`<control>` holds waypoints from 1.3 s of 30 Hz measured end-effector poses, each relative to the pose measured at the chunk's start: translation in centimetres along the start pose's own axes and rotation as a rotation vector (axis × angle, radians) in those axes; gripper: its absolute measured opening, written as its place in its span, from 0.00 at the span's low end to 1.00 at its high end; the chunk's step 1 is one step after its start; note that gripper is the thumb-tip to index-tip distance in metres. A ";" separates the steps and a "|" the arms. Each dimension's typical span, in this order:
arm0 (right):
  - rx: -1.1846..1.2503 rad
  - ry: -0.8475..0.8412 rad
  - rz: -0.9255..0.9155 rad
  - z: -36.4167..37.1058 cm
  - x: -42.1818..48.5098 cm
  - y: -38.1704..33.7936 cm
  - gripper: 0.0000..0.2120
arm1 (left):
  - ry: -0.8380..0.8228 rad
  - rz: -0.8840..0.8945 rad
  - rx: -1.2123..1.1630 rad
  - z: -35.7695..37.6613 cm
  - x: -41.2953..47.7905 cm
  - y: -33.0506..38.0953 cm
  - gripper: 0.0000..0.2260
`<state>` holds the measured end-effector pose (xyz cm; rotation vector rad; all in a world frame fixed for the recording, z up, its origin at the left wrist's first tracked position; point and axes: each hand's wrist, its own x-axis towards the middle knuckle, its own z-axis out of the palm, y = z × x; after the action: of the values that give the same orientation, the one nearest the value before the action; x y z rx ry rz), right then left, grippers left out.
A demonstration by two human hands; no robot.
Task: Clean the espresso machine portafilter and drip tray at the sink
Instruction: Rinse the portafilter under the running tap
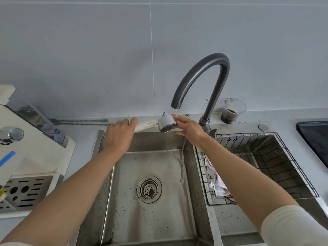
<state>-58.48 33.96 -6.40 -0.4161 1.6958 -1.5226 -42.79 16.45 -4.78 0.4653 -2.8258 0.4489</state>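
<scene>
Left hand [119,134] and right hand [188,129] are grasping the white-handled round steel portafilter [166,123], best nudged toward three o'clock under the trickle [176,113].

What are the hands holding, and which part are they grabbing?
The left hand grips the portafilter by its white handle; the right hand holds its round metal head under the tap.

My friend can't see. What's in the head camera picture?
A person rinses a portafilter under a thin stream from the faucet over a steel sink. The left hand grips its white handle; the right hand holds its metal head.
</scene>
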 end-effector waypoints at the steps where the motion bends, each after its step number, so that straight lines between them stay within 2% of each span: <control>1: 0.003 0.000 -0.003 0.0 0.0 0.1 0.19 | 0.020 0.013 0.027 0.1 0.0 0.1 0.26; 5: 0.024 0.016 0.007 0.1 0.0 0.4 0.19 | 0.072 0.018 0.164 0.6 -0.1 0.5 0.26; 10: 0.027 0.009 0.008 0.1 -0.4 0.4 0.19 | 0.073 0.031 0.120 1.7 -0.3 0.5 0.25; 12: 0.027 0.019 0.019 -0.1 -0.4 0.5 0.18 | -0.008 0.011 0.017 1.6 -0.2 0.6 0.23; 14: 0.047 0.023 0.031 -0.1 -0.2 0.7 0.17 | -0.177 -0.026 -0.117 1.6 -0.1 0.6 0.17; 16: 0.060 0.010 0.046 0.0 -0.1 0.8 0.16 | -0.389 -0.066 -0.236 1.4 -0.1 0.7 0.15; 20: 0.044 0.021 0.084 -0.3 0.2 1.3 0.15 | -0.572 -0.126 -0.515 1.7 -0.3 1.0 0.18; 24: 0.068 0.019 0.129 -0.5 -0.2 1.2 0.12 | -0.726 -0.146 -0.817 2.0 -0.5 1.4 0.15; 28: 0.062 0.010 0.160 -0.8 -0.7 1.5 0.13 | -0.789 -0.129 -0.902 2.4 -1.2 1.8 0.10; 32: -0.046 -0.006 0.173 -0.9 -1.1 1.5 0.17 | -0.809 -0.175 -0.952 3.0 -2.3 3.0 0.09; 37: -0.176 0.011 0.156 -0.8 -1.3 1.3 0.17 | -0.837 -0.242 -1.087 3.2 -3.8 5.0 0.12; 39: -0.203 0.025 0.144 -0.6 -1.4 1.3 0.16 | -0.829 -0.273 -1.144 3.0 -4.1 5.7 0.18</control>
<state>-57.75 35.61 -7.17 -0.3723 1.8658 -1.2625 -41.56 21.66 -10.18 0.8350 -2.9574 -1.6555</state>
